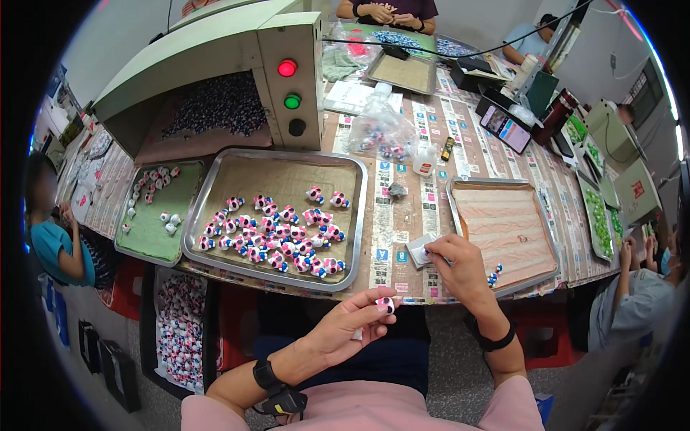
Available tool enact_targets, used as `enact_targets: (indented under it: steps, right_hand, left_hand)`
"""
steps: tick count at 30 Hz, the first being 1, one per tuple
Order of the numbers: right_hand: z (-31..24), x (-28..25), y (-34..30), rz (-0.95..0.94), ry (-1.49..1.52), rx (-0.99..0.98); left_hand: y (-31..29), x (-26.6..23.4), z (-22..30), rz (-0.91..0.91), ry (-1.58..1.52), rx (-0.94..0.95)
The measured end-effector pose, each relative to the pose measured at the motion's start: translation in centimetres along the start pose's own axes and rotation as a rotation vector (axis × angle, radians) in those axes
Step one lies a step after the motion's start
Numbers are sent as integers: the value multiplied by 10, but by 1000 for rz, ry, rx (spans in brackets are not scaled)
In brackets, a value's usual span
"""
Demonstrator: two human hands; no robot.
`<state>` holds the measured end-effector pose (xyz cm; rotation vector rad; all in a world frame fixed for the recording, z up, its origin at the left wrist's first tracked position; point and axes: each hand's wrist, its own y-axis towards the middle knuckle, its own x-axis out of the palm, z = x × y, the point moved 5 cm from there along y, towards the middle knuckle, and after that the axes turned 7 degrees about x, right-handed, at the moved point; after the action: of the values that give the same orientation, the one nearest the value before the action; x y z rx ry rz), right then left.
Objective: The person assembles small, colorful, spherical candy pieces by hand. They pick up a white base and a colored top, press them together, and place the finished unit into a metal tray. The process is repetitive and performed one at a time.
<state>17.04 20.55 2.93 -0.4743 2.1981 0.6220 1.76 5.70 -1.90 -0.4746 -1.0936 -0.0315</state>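
My left hand [343, 329] pinches a small white and pink figurine head [386, 306] with black patches, above my lap. Just past the table's front edge, my right hand [458, 267] has thumb and fingertips pressed together over a small white square pad [418, 251]. A tiny blue bit shows at those fingertips; its kind is too small to make out. Right of that hand, a small blue and white piece [494, 275] lies at the corner of a metal tray lined with pinkish paper [503, 208]. On my left, many pink, white and blue figurines [287, 233] lie in a larger metal tray [287, 169].
A green-lined tray [154, 233] holds white figurine parts. Behind it stands a machine [298, 79] with red and green lights. A glue bottle [425, 161], a plastic bag [381, 126] and a phone [505, 128] are farther back. Below, a bin [180, 323] holds figurines. Other people sit around.
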Motion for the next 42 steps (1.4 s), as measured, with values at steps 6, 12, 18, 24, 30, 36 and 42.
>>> enact_targets:
  steps: [6, 12, 18, 24, 30, 36, 42]
  right_hand:
    - [-19, -10, -17, -24, 281, 155]
    - [-48, -12, -46, -157, 563, 214]
    - [-48, -4, -53, -165, 633, 240]
    - [-52, -4, -52, -187, 578, 168]
    - [-55, -3, -55, -170, 601, 113]
    - [-55, -1, -55, -170, 595, 113]
    - [-58, -8, -50, -175, 582, 110]
  left_hand:
    - [4, 0, -1, -21, 30, 3]
    - [11, -3, -7, -27, 21, 0]
    - [11, 0, -7, -48, 50, 13]
    - [9, -2, -5, -24, 123, 20]
    - [6, -3, -4, -12, 184, 50]
    - [7, -4, -3, -11, 226, 56]
    - [8, 0, 4, -25, 302, 89]
